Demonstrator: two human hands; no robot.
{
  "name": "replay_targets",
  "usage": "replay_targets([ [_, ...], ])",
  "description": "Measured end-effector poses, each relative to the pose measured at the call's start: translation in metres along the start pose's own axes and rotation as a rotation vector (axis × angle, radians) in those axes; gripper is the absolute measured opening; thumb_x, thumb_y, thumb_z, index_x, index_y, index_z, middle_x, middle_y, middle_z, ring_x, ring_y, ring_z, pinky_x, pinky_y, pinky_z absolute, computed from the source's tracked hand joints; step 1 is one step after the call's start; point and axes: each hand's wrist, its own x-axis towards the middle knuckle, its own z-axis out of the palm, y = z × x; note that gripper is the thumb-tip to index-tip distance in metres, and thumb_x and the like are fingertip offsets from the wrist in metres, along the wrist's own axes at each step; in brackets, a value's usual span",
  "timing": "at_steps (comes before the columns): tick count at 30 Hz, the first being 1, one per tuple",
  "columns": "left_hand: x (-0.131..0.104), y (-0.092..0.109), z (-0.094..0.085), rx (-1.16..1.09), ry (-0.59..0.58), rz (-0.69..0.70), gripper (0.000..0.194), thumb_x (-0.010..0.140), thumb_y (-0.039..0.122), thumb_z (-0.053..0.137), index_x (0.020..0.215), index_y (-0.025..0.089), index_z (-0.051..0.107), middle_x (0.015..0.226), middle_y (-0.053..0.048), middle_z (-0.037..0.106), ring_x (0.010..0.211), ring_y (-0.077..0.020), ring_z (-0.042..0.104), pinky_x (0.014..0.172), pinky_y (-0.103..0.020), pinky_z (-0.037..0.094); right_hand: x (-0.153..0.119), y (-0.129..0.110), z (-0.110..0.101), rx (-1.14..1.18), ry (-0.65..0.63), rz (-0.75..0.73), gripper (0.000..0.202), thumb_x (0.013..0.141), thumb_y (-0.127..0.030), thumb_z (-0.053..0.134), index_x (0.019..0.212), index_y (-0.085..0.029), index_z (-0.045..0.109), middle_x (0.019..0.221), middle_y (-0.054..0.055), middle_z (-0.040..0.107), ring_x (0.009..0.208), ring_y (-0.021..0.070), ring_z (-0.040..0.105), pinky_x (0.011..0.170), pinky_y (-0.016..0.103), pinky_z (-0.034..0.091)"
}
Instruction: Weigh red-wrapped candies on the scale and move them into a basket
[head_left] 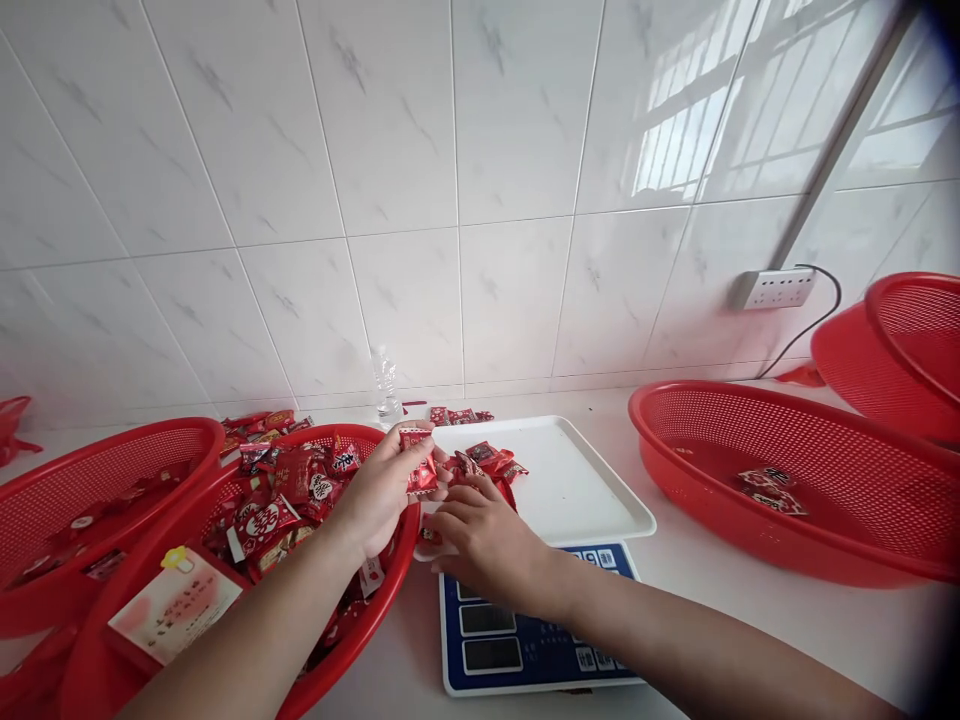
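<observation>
My left hand (pixel 386 490) is closed around red candy packets (pixel 420 470), held above the right rim of a red mesh basket (pixel 397 580). That basket is heaped with mostly red wrapped candies (pixel 300 485) and also holds a flat card-like packet (pixel 180 605). Over the left end of a white weighing tray (pixel 585 480), my right hand (pixel 487 540) curls its fingers and thumb about a small red candy packet (pixel 429 533). A pile of red packets (pixel 491 460) lies on the tray just beyond that hand. My right forearm partly covers the scale's blue panel (pixel 540 645).
Another red basket (pixel 112 450) stands at far left. On the right, a red basket (pixel 750 540) holds a few packets; more red baskets (pixel 900 340) are behind it. A clear bottle (pixel 385 385) and loose packets (pixel 459 415) sit near the tiled wall, below a power socket (pixel 776 289).
</observation>
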Motion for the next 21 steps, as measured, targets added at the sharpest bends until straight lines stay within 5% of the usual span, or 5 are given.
replay_targets([
  [6, -0.001, -0.004, 0.001, 0.101, -0.010, 0.033, 0.027, 0.074, 0.037, 0.061, 0.095, 0.021, 0.052, 0.083, -0.001, 0.058, 0.069, -0.0124, 0.057, 0.058, -0.024, 0.047, -0.001, -0.004, -0.006, 0.068, 0.099, 0.000, 0.011, 0.083, -0.019, 0.049, 0.075, -0.018, 0.058, 0.069, 0.002, 0.063, 0.069, 0.0145, 0.055, 0.081, 0.034, 0.037],
  [12, -0.005, -0.004, 0.005, 0.057, -0.233, -0.006, 0.037, 0.078, 0.048, 0.055, 0.104, 0.022, 0.052, 0.081, -0.001, 0.055, 0.070, -0.0120, 0.054, 0.060, -0.025, 0.046, 0.003, 0.008, -0.045, 0.400, 0.362, 0.339, 0.014, 0.083, -0.033, 0.051, 0.078, -0.021, 0.055, 0.074, 0.002, 0.062, 0.074, 0.0161, 0.056, 0.070, 0.032, 0.042],
  [17, -0.006, -0.003, 0.005, -0.024, -0.221, -0.004, 0.034, 0.072, 0.044, 0.064, 0.095, 0.021, 0.054, 0.066, 0.002, 0.050, 0.056, -0.0072, 0.046, 0.047, -0.017, 0.037, 0.012, 0.014, -0.051, 0.450, 0.340, 0.300, 0.019, 0.081, -0.038, 0.054, 0.074, -0.021, 0.056, 0.077, 0.002, 0.061, 0.080, 0.0155, 0.056, 0.071, 0.031, 0.045],
  [21, -0.003, 0.004, 0.000, -0.118, -0.066, 0.051, 0.033, 0.067, 0.041, 0.069, 0.087, 0.020, 0.055, 0.062, 0.005, 0.046, 0.054, -0.0055, 0.046, 0.046, -0.015, 0.035, 0.008, 0.032, -0.040, 0.307, 0.179, 0.238, 0.031, 0.084, -0.039, 0.049, 0.107, -0.021, 0.056, 0.116, 0.010, 0.054, 0.111, 0.0208, 0.046, 0.091, 0.040, 0.039],
])
